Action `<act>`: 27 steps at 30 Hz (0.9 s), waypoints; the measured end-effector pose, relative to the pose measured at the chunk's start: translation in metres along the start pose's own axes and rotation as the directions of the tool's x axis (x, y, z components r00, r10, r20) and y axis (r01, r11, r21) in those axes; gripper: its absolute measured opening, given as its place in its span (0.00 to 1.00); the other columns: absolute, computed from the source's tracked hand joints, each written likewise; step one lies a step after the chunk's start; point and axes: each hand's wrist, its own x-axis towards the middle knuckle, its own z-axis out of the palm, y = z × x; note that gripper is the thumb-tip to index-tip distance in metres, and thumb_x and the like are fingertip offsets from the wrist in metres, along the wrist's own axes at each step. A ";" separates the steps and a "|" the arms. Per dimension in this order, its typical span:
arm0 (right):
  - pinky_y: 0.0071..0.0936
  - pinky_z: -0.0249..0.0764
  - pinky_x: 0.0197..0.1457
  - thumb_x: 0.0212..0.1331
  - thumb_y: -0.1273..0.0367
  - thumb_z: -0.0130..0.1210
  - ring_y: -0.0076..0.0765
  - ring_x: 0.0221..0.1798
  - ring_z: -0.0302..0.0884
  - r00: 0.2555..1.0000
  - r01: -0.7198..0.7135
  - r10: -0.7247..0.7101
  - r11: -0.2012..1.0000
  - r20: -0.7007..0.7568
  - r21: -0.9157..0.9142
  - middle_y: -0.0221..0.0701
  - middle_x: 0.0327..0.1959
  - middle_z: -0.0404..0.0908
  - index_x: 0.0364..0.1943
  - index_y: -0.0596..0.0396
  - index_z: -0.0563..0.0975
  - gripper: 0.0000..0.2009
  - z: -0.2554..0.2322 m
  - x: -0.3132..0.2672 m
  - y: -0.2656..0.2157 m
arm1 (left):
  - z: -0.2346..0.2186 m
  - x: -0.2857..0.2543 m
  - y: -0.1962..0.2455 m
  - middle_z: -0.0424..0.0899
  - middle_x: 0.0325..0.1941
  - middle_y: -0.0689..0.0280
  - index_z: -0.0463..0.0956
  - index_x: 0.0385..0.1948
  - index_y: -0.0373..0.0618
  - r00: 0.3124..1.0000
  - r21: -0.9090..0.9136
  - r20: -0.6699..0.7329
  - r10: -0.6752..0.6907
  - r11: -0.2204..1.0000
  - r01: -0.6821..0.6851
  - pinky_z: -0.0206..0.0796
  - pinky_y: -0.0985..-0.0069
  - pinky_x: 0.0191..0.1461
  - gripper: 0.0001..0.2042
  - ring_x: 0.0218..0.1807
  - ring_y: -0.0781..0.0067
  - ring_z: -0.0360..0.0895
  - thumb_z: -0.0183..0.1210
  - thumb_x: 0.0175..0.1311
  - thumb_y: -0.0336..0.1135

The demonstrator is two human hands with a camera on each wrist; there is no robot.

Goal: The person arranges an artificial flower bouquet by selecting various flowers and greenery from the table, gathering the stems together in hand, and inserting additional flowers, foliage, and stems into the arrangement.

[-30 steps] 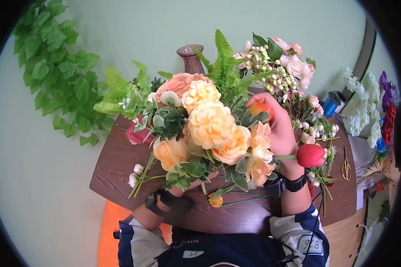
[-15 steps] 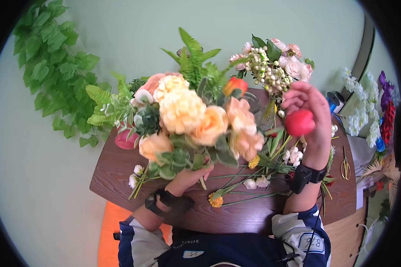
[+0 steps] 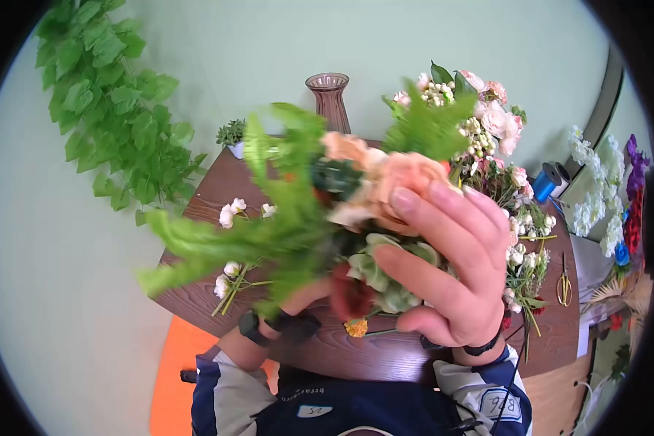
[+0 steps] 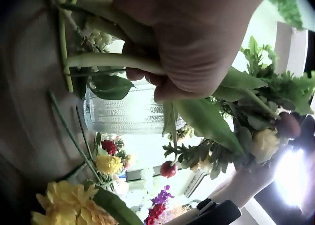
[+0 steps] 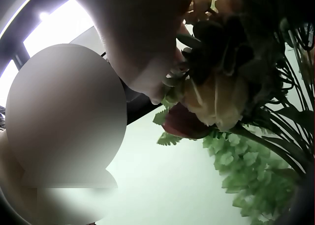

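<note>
As left hand [image 4: 192, 38] grips stems [image 4: 115, 61], right [image 3: 461, 269] touches blooms [image 3: 414, 173]

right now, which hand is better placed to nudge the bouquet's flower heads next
Probably the right hand: its extended fingers already lie over the peach flower, while the left hand grips the stems and seems needed there.

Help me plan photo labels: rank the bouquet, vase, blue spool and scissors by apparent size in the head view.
1. Bouquet
2. Vase
3. Blue spool and scissors: too alike to rank; spool wider, scissors longer.
</note>
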 end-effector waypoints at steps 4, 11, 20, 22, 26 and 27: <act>0.36 0.62 0.52 0.53 0.53 0.47 0.40 0.49 0.70 0.994 -0.084 0.073 0.985 0.079 0.148 0.34 0.42 0.76 0.44 0.52 0.75 0.21 0.006 0.000 0.008 | -0.007 0.002 -0.014 0.79 0.33 0.64 0.73 0.43 0.40 0.842 0.677 0.183 0.507 0.557 -0.482 0.70 0.78 0.35 0.17 0.31 0.80 0.75 0.62 0.49 0.30; 0.34 0.63 0.41 0.49 0.58 0.52 0.41 0.39 0.71 0.980 -0.194 0.186 0.970 0.069 0.146 0.34 0.28 0.72 0.40 0.59 0.74 0.19 0.003 -0.005 0.018 | 0.002 -0.007 0.003 0.75 0.33 0.65 0.71 0.41 0.40 0.994 -0.150 -0.067 -0.082 0.986 0.071 0.67 0.82 0.32 0.15 0.31 0.79 0.72 0.60 0.50 0.26; 0.32 0.64 0.35 0.42 0.68 0.55 0.38 0.32 0.69 0.959 -0.284 0.283 0.952 0.026 0.112 0.32 0.25 0.71 0.37 0.59 0.76 0.15 0.004 -0.008 0.009 | 0.001 -0.007 0.024 0.75 0.30 0.62 0.69 0.37 0.38 0.999 0.201 0.036 0.033 0.979 -0.039 0.67 0.80 0.31 0.10 0.31 0.75 0.73 0.55 0.53 0.23; 0.31 0.64 0.35 0.39 0.70 0.55 0.37 0.32 0.69 0.962 -0.271 0.272 0.961 -0.010 0.055 0.31 0.25 0.72 0.35 0.59 0.76 0.15 0.009 -0.006 0.007 | -0.014 0.002 -0.012 0.77 0.34 0.61 0.71 0.42 0.40 0.955 0.657 0.260 0.145 0.698 -0.285 0.67 0.75 0.42 0.12 0.37 0.69 0.74 0.54 0.54 0.24; 0.32 0.67 0.39 0.36 0.71 0.54 0.36 0.36 0.73 0.949 -0.074 0.059 0.997 -0.308 -0.036 0.32 0.30 0.76 0.32 0.59 0.77 0.14 0.024 -0.004 0.005 | -0.005 0.006 -0.012 0.75 0.47 0.60 0.70 0.49 0.42 0.990 0.438 0.113 0.084 0.890 -0.125 0.63 0.70 0.52 0.19 0.46 0.63 0.73 0.58 0.53 0.30; 0.32 0.68 0.40 0.36 0.71 0.53 0.36 0.38 0.74 0.946 0.010 -0.021 0.999 -0.323 -0.034 0.33 0.32 0.77 0.32 0.59 0.77 0.14 0.026 -0.005 0.004 | -0.012 -0.006 -0.002 0.74 0.48 0.60 0.69 0.50 0.43 0.972 0.691 0.154 0.179 0.684 -0.235 0.64 0.71 0.52 0.20 0.48 0.63 0.72 0.59 0.52 0.31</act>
